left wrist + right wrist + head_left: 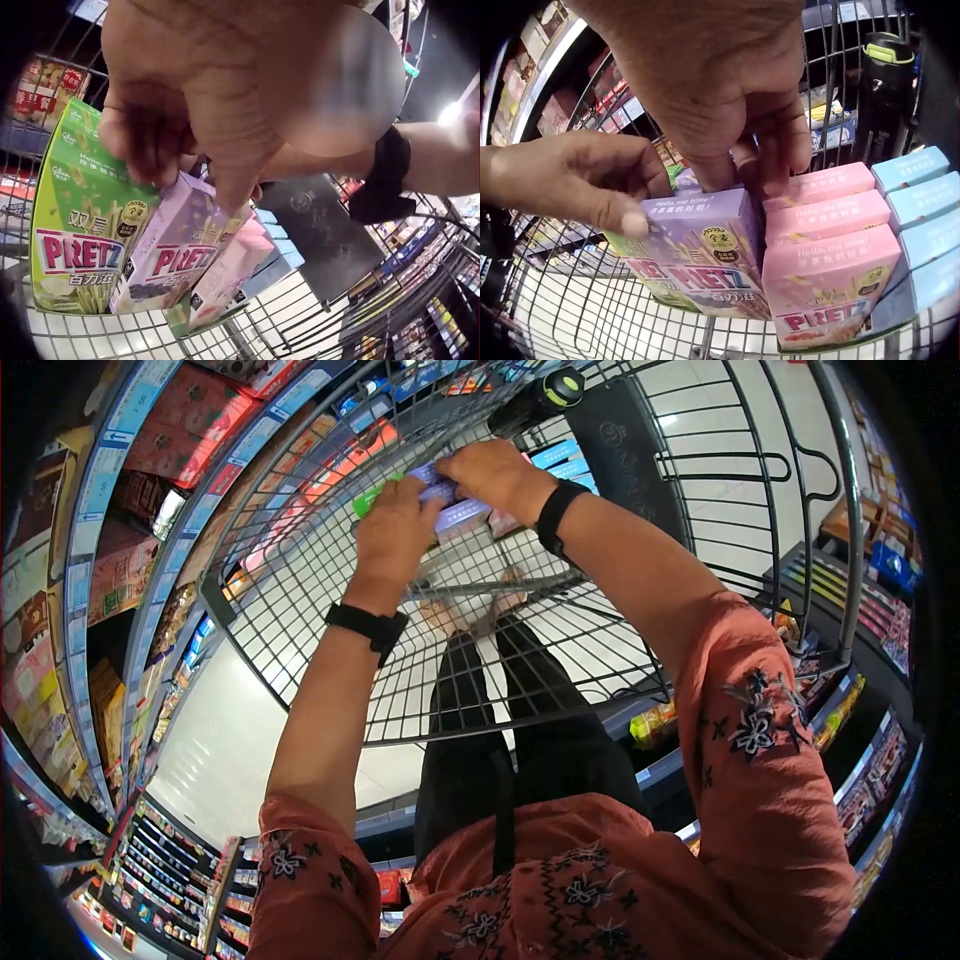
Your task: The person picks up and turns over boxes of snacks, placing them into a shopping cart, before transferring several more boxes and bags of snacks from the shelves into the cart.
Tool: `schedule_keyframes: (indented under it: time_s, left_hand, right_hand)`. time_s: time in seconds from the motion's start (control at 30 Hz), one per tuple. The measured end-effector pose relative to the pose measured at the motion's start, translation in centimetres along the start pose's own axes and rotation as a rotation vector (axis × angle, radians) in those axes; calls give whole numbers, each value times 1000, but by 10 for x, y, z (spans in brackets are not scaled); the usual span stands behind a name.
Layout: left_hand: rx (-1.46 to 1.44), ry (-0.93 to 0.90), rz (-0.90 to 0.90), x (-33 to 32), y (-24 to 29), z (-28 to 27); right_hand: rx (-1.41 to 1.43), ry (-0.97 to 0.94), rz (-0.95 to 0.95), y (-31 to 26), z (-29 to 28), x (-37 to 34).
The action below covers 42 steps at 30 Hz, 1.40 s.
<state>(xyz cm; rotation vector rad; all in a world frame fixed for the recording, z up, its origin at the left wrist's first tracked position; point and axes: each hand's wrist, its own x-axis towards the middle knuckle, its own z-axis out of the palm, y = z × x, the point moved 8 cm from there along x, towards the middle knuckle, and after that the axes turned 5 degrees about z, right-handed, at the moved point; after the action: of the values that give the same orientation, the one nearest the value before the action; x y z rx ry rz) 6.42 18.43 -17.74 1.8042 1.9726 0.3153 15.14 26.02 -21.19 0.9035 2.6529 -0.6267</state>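
My left hand [392, 535] is at the row of snack-stick boxes in the wire cart, its thumb on the near purple Pretz box [709, 240] and its fingers behind the top edge. Just to its right, my right hand [497, 475] reaches down from above. Its thumb and fingers grip the top of the purple boxes, with the fingertips partly hidden behind the near one. A green Pretz box [75, 202] stands upright left of the purple ones. On their right are several pink Pretz boxes [829, 274], then several light blue boxes [922, 214].
The black wire cart [330, 620] surrounds the boxes. A black bottle with a yellow-green lid [889, 75] stands in its far corner, beside a black panel [622, 455]. Stocked shelves [130, 510] run close along the left, with more shelves [870, 770] at the right.
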Motion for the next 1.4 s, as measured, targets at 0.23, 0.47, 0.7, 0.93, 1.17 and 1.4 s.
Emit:
schedule_keyframes:
  time_s: [0.23, 0.47, 0.7, 0.93, 1.17, 1.4]
  left_hand:
    - [253, 91, 182, 28, -10, -3]
    - [343, -7, 196, 41, -11, 14]
    - [260, 28, 213, 41, -12, 12]
    - [259, 52, 230, 37, -8, 6]
    - [229, 61, 209, 38, -13, 7]
    - [227, 23, 168, 37, -19, 10]
  right_hand:
    - [42, 42, -29, 0, -3, -5]
    - [28, 42, -21, 2, 1, -4]
    - [2, 10, -53, 0, 2, -5]
    - [-96, -33, -96, -5, 8, -3]
    - [-109, -21, -126, -9, 8, -5]
    - [-71, -8, -91, -8, -2, -8]
